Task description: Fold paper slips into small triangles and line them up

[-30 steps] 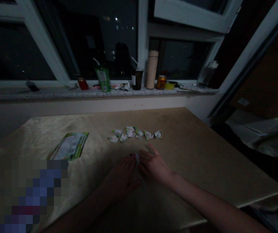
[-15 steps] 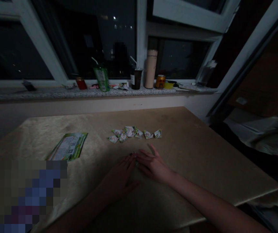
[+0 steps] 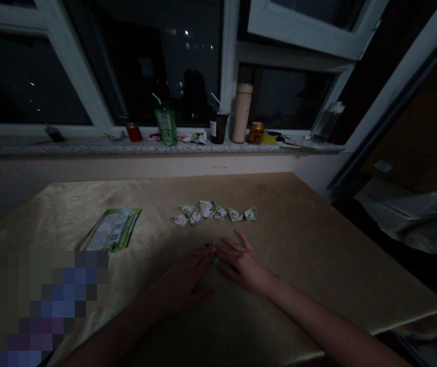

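Flat on the cloth, my left hand [image 3: 186, 278] reaches in from the lower left, palm down with fingers stretched out. Opposite it lies my right hand [image 3: 247, 265], its fingers extended and somewhat spread. The fingertips of both hands meet over a small whitish piece [image 3: 214, 247], mostly hidden beneath them; its kind cannot be made out. Just beyond the hands, several small folded paper packets [image 3: 205, 208], printed white and green, lie in a loose row. Green-and-white printed sheets or flat packs [image 3: 113, 229] rest to the left.
A gold-toned cloth [image 3: 298, 229] covers the table. On the windowsill [image 3: 100, 147] behind stand a green drink container [image 3: 166, 126], a dark cup with a straw [image 3: 218, 128], a pale pink flask [image 3: 242, 112] and a gold can [image 3: 256, 132]. The lower left is pixelated.
The whole view has shifted slightly. Both hands stay together at the same spot on the cloth, with the left fingers a little farther from the right ones. The paper packets have not moved.
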Demonstrator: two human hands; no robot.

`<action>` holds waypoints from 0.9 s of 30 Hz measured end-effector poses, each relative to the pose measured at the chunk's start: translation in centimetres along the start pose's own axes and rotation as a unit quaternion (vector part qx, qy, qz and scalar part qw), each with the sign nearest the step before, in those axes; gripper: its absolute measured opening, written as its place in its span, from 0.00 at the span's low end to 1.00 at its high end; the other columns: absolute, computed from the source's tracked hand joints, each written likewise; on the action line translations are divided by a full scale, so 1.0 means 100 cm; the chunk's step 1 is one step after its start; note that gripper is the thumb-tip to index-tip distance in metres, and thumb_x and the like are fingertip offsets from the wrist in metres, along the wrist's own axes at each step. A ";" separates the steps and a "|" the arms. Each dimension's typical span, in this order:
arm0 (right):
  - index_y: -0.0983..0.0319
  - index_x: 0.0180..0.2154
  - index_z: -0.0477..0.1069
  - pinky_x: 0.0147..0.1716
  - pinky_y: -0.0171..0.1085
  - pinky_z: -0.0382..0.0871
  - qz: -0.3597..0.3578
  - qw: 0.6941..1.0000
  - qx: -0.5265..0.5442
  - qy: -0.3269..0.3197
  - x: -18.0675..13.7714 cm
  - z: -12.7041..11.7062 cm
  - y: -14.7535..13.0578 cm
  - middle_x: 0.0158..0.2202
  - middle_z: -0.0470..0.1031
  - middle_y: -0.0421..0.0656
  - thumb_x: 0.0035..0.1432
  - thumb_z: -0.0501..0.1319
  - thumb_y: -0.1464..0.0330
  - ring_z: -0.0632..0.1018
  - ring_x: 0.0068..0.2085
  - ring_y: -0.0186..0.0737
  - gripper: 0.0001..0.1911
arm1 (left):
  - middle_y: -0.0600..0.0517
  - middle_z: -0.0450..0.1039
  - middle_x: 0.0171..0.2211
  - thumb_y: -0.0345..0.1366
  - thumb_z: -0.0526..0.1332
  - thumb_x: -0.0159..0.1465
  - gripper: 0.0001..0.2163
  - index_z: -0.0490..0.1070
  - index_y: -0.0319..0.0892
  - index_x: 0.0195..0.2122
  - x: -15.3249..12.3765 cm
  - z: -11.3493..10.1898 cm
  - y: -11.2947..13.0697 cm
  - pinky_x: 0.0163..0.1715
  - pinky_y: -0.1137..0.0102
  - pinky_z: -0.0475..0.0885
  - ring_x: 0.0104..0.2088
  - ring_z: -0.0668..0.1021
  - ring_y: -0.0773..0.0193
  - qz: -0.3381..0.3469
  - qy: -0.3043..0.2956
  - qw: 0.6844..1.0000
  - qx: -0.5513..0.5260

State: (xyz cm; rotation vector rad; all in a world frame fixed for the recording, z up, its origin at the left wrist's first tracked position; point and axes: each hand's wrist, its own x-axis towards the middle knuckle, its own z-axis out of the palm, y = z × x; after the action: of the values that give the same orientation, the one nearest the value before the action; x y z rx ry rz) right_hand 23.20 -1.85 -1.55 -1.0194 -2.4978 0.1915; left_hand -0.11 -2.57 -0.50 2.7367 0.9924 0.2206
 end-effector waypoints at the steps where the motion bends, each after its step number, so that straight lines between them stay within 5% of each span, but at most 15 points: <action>1: 0.57 0.55 0.66 0.63 0.57 0.35 0.000 1.000 -0.005 0.001 0.000 0.000 0.000 0.55 0.71 0.43 0.66 0.53 0.63 0.63 0.61 0.43 0.18 | 0.45 0.47 0.66 0.46 0.54 0.66 0.31 0.46 0.42 0.67 -0.001 -0.002 -0.004 0.60 0.59 0.56 0.64 0.55 0.53 0.014 -0.001 1.000 0.000; 17: 0.56 0.53 0.69 0.64 0.58 0.34 -0.031 0.998 -0.053 0.025 0.010 0.003 0.000 0.54 0.72 0.43 0.64 0.55 0.62 0.65 0.60 0.45 0.17 | 0.44 0.47 0.66 0.54 0.48 0.67 0.31 0.49 0.44 0.66 -0.004 -0.002 -0.014 0.61 0.52 0.48 0.65 0.52 0.49 -0.021 -0.001 0.996 0.088; 27: 0.54 0.51 0.70 0.62 0.61 0.32 -0.002 0.999 0.037 -0.026 0.012 -0.003 0.008 0.54 0.72 0.42 0.63 0.56 0.64 0.65 0.60 0.45 0.15 | 0.43 0.47 0.66 0.59 0.50 0.64 0.33 0.52 0.46 0.65 -0.010 -0.008 -0.015 0.60 0.47 0.44 0.64 0.53 0.46 -0.048 -0.006 0.994 0.095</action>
State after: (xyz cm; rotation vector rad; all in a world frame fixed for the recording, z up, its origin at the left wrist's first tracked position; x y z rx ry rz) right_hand 23.07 -0.41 -1.08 -0.9906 -2.5182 0.3111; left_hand -1.99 -2.00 -0.20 2.8446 1.1954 0.0991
